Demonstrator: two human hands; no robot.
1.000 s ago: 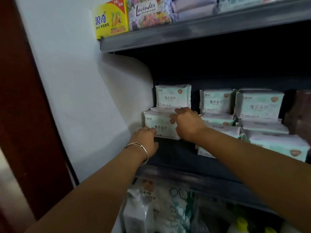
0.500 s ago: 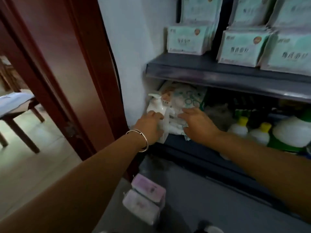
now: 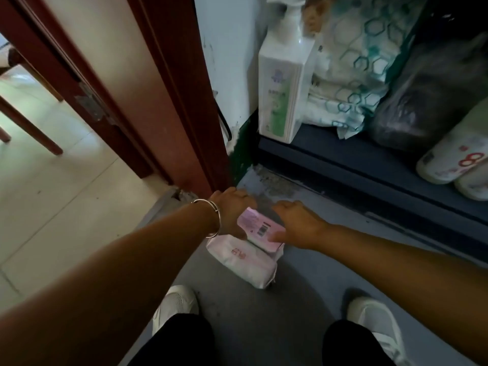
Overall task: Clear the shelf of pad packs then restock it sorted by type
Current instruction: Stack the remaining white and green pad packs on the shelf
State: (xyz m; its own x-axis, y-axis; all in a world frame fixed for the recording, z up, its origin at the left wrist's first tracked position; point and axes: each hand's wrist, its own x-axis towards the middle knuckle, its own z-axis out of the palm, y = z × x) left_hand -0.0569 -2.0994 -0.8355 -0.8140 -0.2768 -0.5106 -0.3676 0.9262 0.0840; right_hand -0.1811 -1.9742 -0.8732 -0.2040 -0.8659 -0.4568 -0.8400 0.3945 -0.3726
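Two pink pad packs lie stacked on the grey floor in front of the shelf unit. The upper pink pad pack (image 3: 260,227) shows a barcode; the lower pink pad pack (image 3: 244,262) is paler with red print. My left hand (image 3: 232,213), with a bangle on the wrist, curls down over the upper pack's left end. My right hand (image 3: 295,223) covers its right end, thumb on the near edge and fingers over the far edge. Both hands hold the upper pack between them. The mint pad packs on the shelf are out of view.
The bottom shelf (image 3: 356,157) holds a white pump bottle (image 3: 284,80), a hexagon-print bag (image 3: 353,75), a dark plastic bag (image 3: 427,101) and white bottles (image 3: 454,159). A red-brown door frame (image 3: 163,88) stands at left. My white shoes (image 3: 175,305) are near the packs.
My view dropped from the mint packs on the middle shelf to the floor. Both hands came down past the bottom shelf and closed round the upper pink pack.
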